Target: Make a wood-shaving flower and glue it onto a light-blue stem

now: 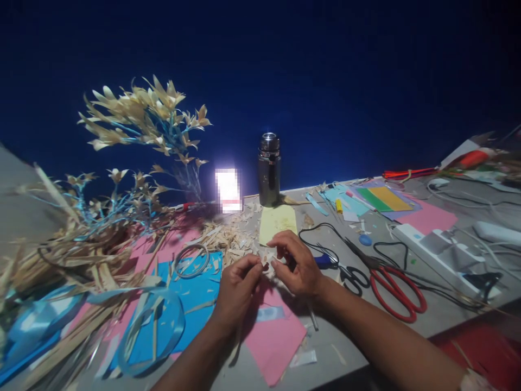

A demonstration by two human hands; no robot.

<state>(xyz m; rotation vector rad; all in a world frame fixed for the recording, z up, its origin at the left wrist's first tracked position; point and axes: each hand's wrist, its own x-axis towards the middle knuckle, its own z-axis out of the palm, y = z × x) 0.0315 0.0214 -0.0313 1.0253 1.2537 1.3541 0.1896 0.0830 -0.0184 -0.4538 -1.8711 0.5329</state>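
My left hand (240,282) is closed in a pinch, thumb against forefinger, on a small pale piece (265,264) that looks like dried husk. Facing it, my right hand (296,265) is curled, its thumb and forefinger slightly apart beside that piece. Whatever sits inside its curled fingers is hidden. A thin pale stick (313,319) shows below my right hand; whether it is held or lies on the table, I cannot tell. Pink paper (274,347) lies under both hands, and a yellow sheet (277,221) is just beyond them.
Red-handled scissors (396,293), small black scissors (355,279) and a white power strip (443,260) lie to the right. A dark flask (269,171) stands behind. Leftward are husk scraps (228,239), a wire coil (191,260), blue ribbon (179,315) and husk flowers (150,117).
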